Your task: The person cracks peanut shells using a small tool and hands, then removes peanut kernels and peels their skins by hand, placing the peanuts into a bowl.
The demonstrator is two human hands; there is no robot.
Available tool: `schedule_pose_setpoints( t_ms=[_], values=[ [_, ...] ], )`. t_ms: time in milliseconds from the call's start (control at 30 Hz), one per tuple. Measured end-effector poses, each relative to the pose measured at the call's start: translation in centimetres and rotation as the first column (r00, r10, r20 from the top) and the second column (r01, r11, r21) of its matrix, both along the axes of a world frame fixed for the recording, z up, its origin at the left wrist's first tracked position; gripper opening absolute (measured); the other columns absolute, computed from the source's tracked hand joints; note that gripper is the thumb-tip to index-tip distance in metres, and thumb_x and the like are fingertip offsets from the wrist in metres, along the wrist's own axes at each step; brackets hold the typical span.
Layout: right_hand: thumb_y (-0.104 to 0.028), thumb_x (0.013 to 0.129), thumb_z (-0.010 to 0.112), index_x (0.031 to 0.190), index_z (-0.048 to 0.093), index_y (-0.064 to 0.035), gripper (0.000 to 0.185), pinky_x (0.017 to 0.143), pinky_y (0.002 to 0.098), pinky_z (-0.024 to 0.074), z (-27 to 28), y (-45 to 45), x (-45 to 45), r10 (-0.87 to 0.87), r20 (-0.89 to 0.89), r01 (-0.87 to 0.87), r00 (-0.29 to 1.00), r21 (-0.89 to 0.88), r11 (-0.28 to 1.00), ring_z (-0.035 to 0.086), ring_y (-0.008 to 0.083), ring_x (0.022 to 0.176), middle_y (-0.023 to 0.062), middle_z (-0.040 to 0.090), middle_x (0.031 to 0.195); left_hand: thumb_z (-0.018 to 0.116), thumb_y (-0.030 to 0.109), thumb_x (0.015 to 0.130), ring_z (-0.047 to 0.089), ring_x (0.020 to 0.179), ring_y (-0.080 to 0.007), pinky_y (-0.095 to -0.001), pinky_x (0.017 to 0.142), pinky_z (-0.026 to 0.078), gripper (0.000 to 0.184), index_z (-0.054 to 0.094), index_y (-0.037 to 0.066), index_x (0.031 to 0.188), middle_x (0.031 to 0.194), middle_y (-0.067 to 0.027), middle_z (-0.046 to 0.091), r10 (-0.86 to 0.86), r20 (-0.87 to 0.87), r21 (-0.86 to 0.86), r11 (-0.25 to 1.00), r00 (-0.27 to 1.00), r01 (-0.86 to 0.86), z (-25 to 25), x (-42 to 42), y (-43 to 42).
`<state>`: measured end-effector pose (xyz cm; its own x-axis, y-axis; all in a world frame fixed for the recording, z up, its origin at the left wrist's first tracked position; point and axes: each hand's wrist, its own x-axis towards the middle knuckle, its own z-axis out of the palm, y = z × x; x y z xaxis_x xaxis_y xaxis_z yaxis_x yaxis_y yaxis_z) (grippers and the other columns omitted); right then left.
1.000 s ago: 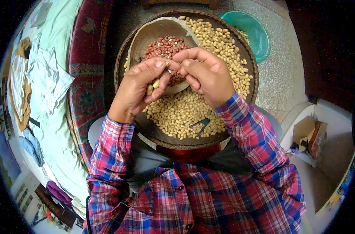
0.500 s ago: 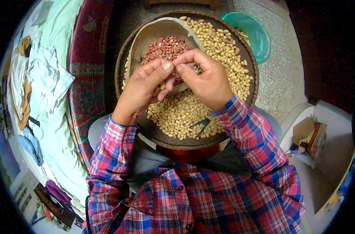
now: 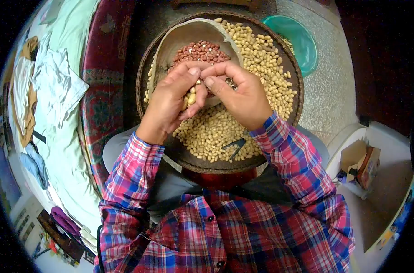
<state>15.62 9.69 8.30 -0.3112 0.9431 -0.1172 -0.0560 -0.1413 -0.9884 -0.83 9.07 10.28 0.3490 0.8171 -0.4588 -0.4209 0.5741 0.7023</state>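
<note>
My left hand (image 3: 168, 102) is curled around several unshelled peanuts (image 3: 191, 96), which show between its palm and fingers. Its thumb and index finger meet the fingertips of my right hand (image 3: 244, 94), which is closed in a pinch; what lies between those tips is hidden. Both hands are over the near side of a pale, deep bowl (image 3: 163, 50) with a chipped rim. Red shelled peanut kernels (image 3: 198, 52) lie inside it. The bowl rests on a round brown tray (image 3: 185, 160) spread with peanuts in their shells (image 3: 204, 132).
A black V-shaped tool (image 3: 235, 148) lies on the peanuts near the tray's front. Beyond the tray's right edge stands a green bin (image 3: 307, 50). To the left is a bed (image 3: 72, 150) with clothes; at right, an open cardboard box (image 3: 355, 157) sits inside a white container.
My left hand has turned and opened slightly, so the peanuts in its palm show more. My right hand stays pinched in nearly the same place.
</note>
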Motion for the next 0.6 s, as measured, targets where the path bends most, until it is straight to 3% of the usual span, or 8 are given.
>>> schedule_pose_setpoints(
  t_ms=[133, 200, 300, 333, 367, 400, 500, 600],
  values=[
    [-0.011, 0.088, 0.059, 0.094, 0.06, 0.0011, 0.013, 0.072, 0.0269, 0.0487, 0.1, 0.2, 0.2, 0.062, 0.016, -0.061, 0.998, -0.053, 0.997, 0.059, 0.0095, 0.08, 0.0056, 0.066, 0.083, 0.043, 0.022, 0.098, 0.042, 0.04, -0.0069, -0.0175, 0.036, 0.031, 0.028, 0.05, 0.0, 0.114, 0.065, -0.0057, 0.057, 0.005, -0.177, 0.081, 0.997, 0.984, 0.009, -0.1, 0.9, -0.1],
    [-0.013, 0.089, 0.058, 0.095, 0.059, 0.0003, 0.014, 0.072, 0.0279, 0.0487, 0.0, 0.2, 0.3, 0.111, -0.131, -0.128, 0.985, -0.129, 0.983, 0.058, 0.0095, 0.079, 0.0048, 0.066, 0.082, 0.043, 0.022, 0.098, 0.043, 0.04, -0.0067, -0.0172, 0.037, 0.032, 0.028, 0.05, 0.0, 0.115, 0.065, -0.0058, 0.057, 0.016, -0.248, 0.11, 0.994, 0.969, 0.012, -0.1, 1.1, -0.1],
    [-0.013, 0.09, 0.057, 0.094, 0.059, -0.0015, 0.013, 0.065, 0.0245, 0.047, -0.4, 0.1, 0.0, 0.074, -0.092, -0.074, 0.993, 0.004, 0.997, 0.056, 0.0067, 0.073, 0.0026, 0.064, 0.078, 0.044, 0.021, 0.097, 0.044, 0.043, -0.0062, -0.0171, 0.037, 0.031, 0.028, 0.05, 0.0, 0.115, 0.067, -0.0057, 0.057, 0.039, -0.22, 0.109, 0.994, 0.975, -0.015, 0.1, 0.8, -0.2],
    [-0.013, 0.09, 0.057, 0.094, 0.059, -0.0015, 0.013, 0.065, 0.0245, 0.047, -0.1, 0.2, 0.1, 0.076, -0.092, -0.076, 0.993, 0.004, 0.997, 0.056, 0.0067, 0.073, 0.0026, 0.064, 0.078, 0.046, 0.021, 0.097, 0.044, 0.044, -0.0061, -0.0171, 0.036, 0.031, 0.027, 0.051, 0.0, 0.112, 0.068, -0.0057, 0.057, 0.003, -0.066, 0.054, 0.999, 0.998, 0.0, 0.2, 0.2, -0.2],
    [-0.014, 0.091, 0.058, 0.094, 0.059, -0.0026, 0.012, 0.058, 0.0217, 0.0432, 0.5, 0.2, 0.3, 0.066, -0.125, -0.085, 0.99, -0.155, 0.984, 0.052, 0.0047, 0.066, 0.0004, 0.061, 0.073, 0.047, 0.02, 0.096, 0.045, 0.046, -0.0059, -0.0171, 0.036, 0.031, 0.025, 0.052, 0.0, 0.11, 0.07, -0.0056, 0.057, -0.025, 0.09, 0.001, 1.0, 0.996, 0.025, 0.3, -0.1, -0.2],
    [-0.015, 0.091, 0.058, 0.095, 0.059, -0.0037, 0.012, 0.051, 0.019, 0.0393, 0.8, 0.3, 0.4, 0.049, -0.157, -0.096, 0.986, -0.31, 0.946, 0.049, 0.0027, 0.058, -0.0017, 0.058, 0.069, 0.047, 0.02, 0.096, 0.045, 0.046, -0.0059, -0.0171, 0.036, 0.031, 0.025, 0.052, 0.0, 0.11, 0.07, -0.0056, 0.057, -0.024, 0.09, 0.002, 1.0, 0.996, 0.024, 0.1, -0.1, -0.2],
    [-0.016, 0.091, 0.059, 0.097, 0.059, -0.0051, 0.012, 0.041, 0.0171, 0.0282, 0.3, 0.4, 0.7, -0.057, -0.336, -0.081, 0.94, -0.383, 0.92, 0.039, 0.0004, 0.048, -0.005, 0.052, 0.064, 0.049, 0.02, 0.095, 0.046, 0.047, -0.0057, -0.0168, 0.035, 0.03, 0.02, 0.053, 0.001, 0.102, 0.071, -0.0053, 0.057, -0.013, 0.112, -0.024, 1.0, 0.994, 0.016, -0.3, -0.1, -0.2],
    [-0.017, 0.091, 0.059, 0.098, 0.058, -0.0058, 0.014, 0.037, 0.0179, 0.0218, 0.3, 0.5, 0.4, -0.079, -0.328, -0.053, 0.942, -0.377, 0.925, 0.033, 0.0003, 0.042, -0.0069, 0.048, 0.061, 0.049, 0.019, 0.095, 0.046, 0.048, -0.0055, -0.0162, 0.035, 0.029, 0.018, 0.054, 0.002, 0.096, 0.072, -0.0046, 0.057, -0.049, 0.071, -0.014, 0.999, 0.996, 0.05, -0.4, 0.0, -0.2]
  ],
)
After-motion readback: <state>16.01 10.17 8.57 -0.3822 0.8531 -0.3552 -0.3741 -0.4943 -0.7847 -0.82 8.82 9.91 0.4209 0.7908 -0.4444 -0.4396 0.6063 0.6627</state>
